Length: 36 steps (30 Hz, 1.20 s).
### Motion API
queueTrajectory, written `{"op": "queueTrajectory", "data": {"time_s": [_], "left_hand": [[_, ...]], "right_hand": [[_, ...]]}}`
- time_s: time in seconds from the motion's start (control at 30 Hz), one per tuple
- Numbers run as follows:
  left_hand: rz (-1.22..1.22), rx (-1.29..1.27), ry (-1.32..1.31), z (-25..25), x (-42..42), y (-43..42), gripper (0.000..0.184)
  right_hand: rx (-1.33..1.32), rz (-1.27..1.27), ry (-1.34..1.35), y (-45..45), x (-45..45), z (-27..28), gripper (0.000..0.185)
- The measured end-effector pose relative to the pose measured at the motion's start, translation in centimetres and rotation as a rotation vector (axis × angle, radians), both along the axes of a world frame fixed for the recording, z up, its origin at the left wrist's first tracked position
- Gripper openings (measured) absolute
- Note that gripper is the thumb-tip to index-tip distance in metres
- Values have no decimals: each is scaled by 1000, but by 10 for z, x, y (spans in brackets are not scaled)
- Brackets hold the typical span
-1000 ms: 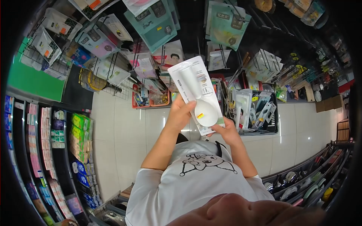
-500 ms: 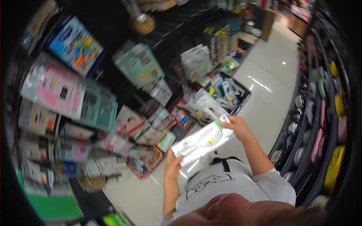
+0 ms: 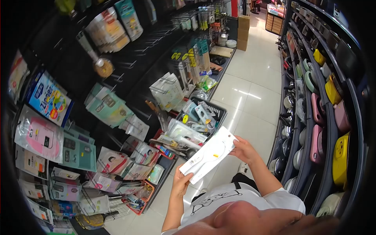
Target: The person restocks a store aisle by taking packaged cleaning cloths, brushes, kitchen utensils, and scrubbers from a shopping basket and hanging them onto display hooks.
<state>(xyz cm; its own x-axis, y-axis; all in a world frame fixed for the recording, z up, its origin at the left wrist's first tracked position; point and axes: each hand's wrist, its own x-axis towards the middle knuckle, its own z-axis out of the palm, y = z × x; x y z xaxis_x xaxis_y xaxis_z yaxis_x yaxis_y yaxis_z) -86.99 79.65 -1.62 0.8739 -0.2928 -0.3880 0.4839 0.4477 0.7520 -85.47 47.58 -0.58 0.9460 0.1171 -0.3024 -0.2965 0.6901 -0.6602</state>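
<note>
Both of my hands hold a flat white utensil package (image 3: 209,156) in front of my chest. It is tilted, with its right end higher. A pale spoon-like shape with a rounded head shows on its face, along with a small yellow sticker and some dark print. My left hand (image 3: 181,183) is closed on the lower left end, the thumb resting on the face. At the upper right end, my right hand (image 3: 244,150) pinches the edge. Just beyond the package is a black basket (image 3: 222,113) full of packaged kitchen tools.
Packaged goods hang from hooks on the dark wall rack (image 3: 137,70) at left. An orange tray (image 3: 145,196) of small items sits low there. On the right, shelves (image 3: 319,98) hold pots and pans. The tiled aisle (image 3: 250,82) runs ahead to stacked cardboard boxes (image 3: 243,33).
The view has shifted and become sharper, showing more of the aisle and shelves ahead. The package stays in both hands and now tilts more steeply, sitting slightly lower in view.
</note>
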Motion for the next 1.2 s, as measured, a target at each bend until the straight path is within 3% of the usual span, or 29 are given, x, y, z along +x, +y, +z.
{"op": "queueTrajectory", "data": {"time_s": [0.03, 0.2, 0.37, 0.4, 0.47, 0.6, 0.77, 0.87, 1.03, 1.1, 1.2], "left_hand": [[28, -13, -12, -1, 6, -25, 60], [-59, -126, -56, -26, 36, -216, 54], [-440, 1, -100, -14, 55, -405, 53], [-423, -9, -100, -5, 64, -427, 53], [-736, 140, -137, 24, 83, -458, 53], [-658, 151, -209, 3, 150, -492, 49], [-348, 51, -300, 32, 277, -535, 50], [-314, -52, -432, 47, 352, -581, 40], [-299, -15, -274, 43, 464, -673, 19], [-290, -75, -289, 59, 505, -698, 18], [-279, 70, -426, 73, 564, -721, 18]], "right_hand": [[95, -8, -65, -17, 3, -2, 41], [32, -202, -115, -125, 12, -10, 42], [-136, -451, -143, -265, 5, 13, 44], [-177, -510, -118, -290, 8, 21, 44], [-220, -564, -84, -329, 16, 29, 47], [-331, -454, -137, -380, 58, 11, 46], [-612, -20, -189, -418, 141, 0, 49], [-748, 109, -212, -449, 210, 0, 52], [-782, 99, -221, -519, 330, 13, 53], [-716, 91, -212, -547, 374, 23, 53], [-714, 62, -257, -582, 430, 32, 52]]}}
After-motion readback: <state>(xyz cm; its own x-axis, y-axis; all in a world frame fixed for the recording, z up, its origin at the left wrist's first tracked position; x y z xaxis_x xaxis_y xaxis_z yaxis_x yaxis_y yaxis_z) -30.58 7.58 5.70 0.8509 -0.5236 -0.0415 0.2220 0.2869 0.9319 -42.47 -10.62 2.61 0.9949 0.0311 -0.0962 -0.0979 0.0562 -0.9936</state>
